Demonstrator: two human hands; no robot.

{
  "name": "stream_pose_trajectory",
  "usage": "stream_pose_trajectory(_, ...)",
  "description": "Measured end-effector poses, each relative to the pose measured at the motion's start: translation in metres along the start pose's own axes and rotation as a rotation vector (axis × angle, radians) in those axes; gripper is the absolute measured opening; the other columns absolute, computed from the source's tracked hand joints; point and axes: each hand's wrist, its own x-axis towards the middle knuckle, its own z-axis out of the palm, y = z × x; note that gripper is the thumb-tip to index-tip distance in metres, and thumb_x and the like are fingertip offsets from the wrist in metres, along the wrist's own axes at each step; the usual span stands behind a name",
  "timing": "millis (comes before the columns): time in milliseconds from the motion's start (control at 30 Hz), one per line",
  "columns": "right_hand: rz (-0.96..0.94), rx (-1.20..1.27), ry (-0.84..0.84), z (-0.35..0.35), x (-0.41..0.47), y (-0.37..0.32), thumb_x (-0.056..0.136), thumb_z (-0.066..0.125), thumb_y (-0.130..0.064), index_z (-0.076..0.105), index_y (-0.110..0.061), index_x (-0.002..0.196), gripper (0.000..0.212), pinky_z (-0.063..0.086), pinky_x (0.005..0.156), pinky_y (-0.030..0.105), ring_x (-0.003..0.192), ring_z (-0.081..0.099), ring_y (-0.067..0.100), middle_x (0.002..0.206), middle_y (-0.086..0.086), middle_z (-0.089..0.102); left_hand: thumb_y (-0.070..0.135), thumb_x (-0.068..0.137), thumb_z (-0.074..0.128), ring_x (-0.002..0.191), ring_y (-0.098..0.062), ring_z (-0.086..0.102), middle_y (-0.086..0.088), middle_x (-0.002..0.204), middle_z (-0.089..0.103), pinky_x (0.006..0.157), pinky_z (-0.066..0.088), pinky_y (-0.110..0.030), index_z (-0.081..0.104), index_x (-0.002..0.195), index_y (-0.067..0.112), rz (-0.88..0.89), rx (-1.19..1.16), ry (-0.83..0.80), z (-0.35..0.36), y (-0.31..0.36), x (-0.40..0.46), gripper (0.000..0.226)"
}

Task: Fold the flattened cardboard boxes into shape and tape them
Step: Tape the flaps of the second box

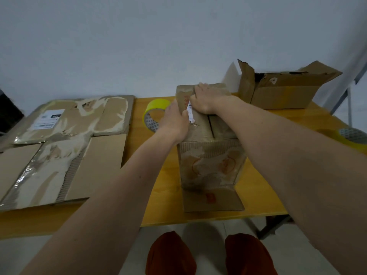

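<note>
A worn cardboard box [210, 163] stands upright in the middle of the yellow table [264, 175], its top flaps folded down. My left hand [174, 122] presses the left flap near a torn white label, fingers fairly straight. My right hand [206, 100] lies over the far top flaps with fingers bent over their edge. One bottom flap sticks out flat toward me. A roll of yellow tape [154, 114] stands on edge just left of the box, behind my left hand.
Two flattened boxes [65, 147] lie on the left half of the table. An assembled open box [282, 90] sits at the back right. Another tape roll [353, 135] lies at the right edge. The wall is close behind.
</note>
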Motion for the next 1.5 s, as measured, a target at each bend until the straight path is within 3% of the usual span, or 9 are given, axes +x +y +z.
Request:
stream_pose_trajectory(500, 0.029, 0.142, 0.111, -0.006, 0.043, 0.010, 0.096, 0.028, -0.026, 0.043, -0.011, 0.126, 0.037, 0.027, 0.100, 0.040, 0.123, 0.040, 0.030, 0.134, 0.012, 0.048, 0.035, 0.105, 0.034, 0.149, -0.021, 0.012, -0.002, 0.163, 0.009, 0.120, 0.018, -0.041, 0.006, 0.156, 0.014, -0.148, -0.099, 0.025, 0.001, 0.004, -0.008, 0.062)
stream_pose_trajectory(667, -0.074, 0.232, 0.092, -0.010, 0.022, 0.010, 0.099, 0.035, -0.036, 0.024, -0.020, 0.149, 0.053, 0.021, 0.114, 0.039, 0.141, 0.026, 0.027, 0.154, 0.003, 0.029, 0.037, 0.103, 0.039, 0.149, -0.022, 0.013, -0.001, 0.163, 0.010, 0.119, 0.019, -0.040, 0.008, 0.156, 0.015, -0.180, -0.143, 0.064, 0.001, 0.006, -0.009, 0.065)
stream_pose_trajectory(833, -0.120, 0.223, 0.098, -0.008, -0.026, -0.003, 0.099, 0.040, -0.036, 0.032, -0.013, 0.145, 0.053, 0.027, 0.111, 0.040, 0.139, 0.027, 0.028, 0.152, 0.010, 0.031, 0.042, 0.094, 0.058, 0.144, -0.029, 0.022, 0.002, 0.158, 0.027, 0.116, 0.026, -0.046, 0.017, 0.154, 0.025, -0.158, -0.083, 0.293, -0.004, 0.009, -0.023, 0.076)
stream_pose_trajectory(1033, -0.247, 0.407, 0.141, -0.022, -0.099, -0.021, 0.098, 0.047, -0.035, 0.005, -0.021, 0.153, 0.070, 0.018, 0.117, 0.038, 0.146, 0.015, 0.020, 0.160, 0.001, 0.011, 0.029, 0.092, 0.060, 0.127, -0.026, 0.035, 0.001, 0.130, 0.052, 0.106, 0.034, -0.042, 0.040, 0.145, 0.028, 0.008, 0.090, 0.643, -0.042, 0.015, -0.065, 0.057)
stream_pose_trajectory(1233, -0.326, 0.658, 0.124, -0.023, -0.131, -0.058, 0.087, 0.067, -0.034, 0.003, -0.026, 0.152, 0.092, 0.026, 0.115, 0.039, 0.144, 0.022, 0.019, 0.159, 0.002, 0.016, 0.018, 0.085, 0.063, 0.121, -0.030, 0.041, 0.018, 0.094, 0.041, 0.100, 0.033, -0.043, 0.060, 0.131, 0.024, 0.348, 0.186, 0.859, -0.080, 0.042, -0.111, 0.046)
stream_pose_trajectory(1300, -0.341, 0.792, 0.149, -0.021, -0.138, -0.070, 0.076, 0.078, -0.036, 0.002, -0.029, 0.152, 0.107, 0.030, 0.113, 0.042, 0.143, 0.023, 0.017, 0.156, 0.002, 0.021, 0.019, 0.085, 0.063, 0.126, -0.024, 0.037, 0.010, 0.114, 0.052, 0.108, 0.034, -0.045, 0.061, 0.129, 0.024, 0.391, 0.117, 0.839, -0.086, 0.050, -0.119, 0.044)
stream_pose_trajectory(1367, -0.359, 0.901, 0.232, -0.018, -0.146, -0.078, 0.061, 0.082, -0.046, 0.005, -0.032, 0.151, 0.120, 0.037, 0.109, 0.043, 0.138, 0.033, 0.016, 0.151, -0.003, 0.029, 0.017, 0.088, 0.062, 0.126, -0.013, 0.040, 0.000, 0.133, 0.052, 0.108, 0.035, -0.029, 0.059, 0.131, 0.025, 0.386, 0.002, 0.711, -0.090, 0.058, -0.125, 0.044)
stream_pose_trajectory(1433, -0.334, 1.004, 0.307, -0.016, -0.154, -0.079, 0.060, 0.083, -0.043, 0.007, -0.032, 0.151, 0.119, 0.042, 0.104, 0.038, 0.128, 0.043, 0.011, 0.144, -0.009, 0.036, 0.013, 0.091, 0.060, 0.117, -0.003, 0.049, 0.005, 0.131, 0.059, 0.097, 0.038, -0.014, 0.057, 0.132, 0.023, 0.344, -0.184, 0.566, -0.092, 0.066, -0.132, 0.043)
stream_pose_trajectory(1500, -0.290, 1.075, 0.401, -0.015, -0.162, -0.072, 0.074, 0.081, -0.023, 0.008, -0.028, 0.151, 0.106, 0.048, 0.094, 0.020, 0.119, 0.049, 0.012, 0.136, -0.005, 0.042, 0.008, 0.093, 0.057, 0.114, -0.004, 0.056, 0.007, 0.123, 0.065, 0.097, 0.044, -0.018, 0.060, 0.128, 0.018, 0.266, -0.461, 0.504, -0.094, 0.071, -0.138, 0.037)
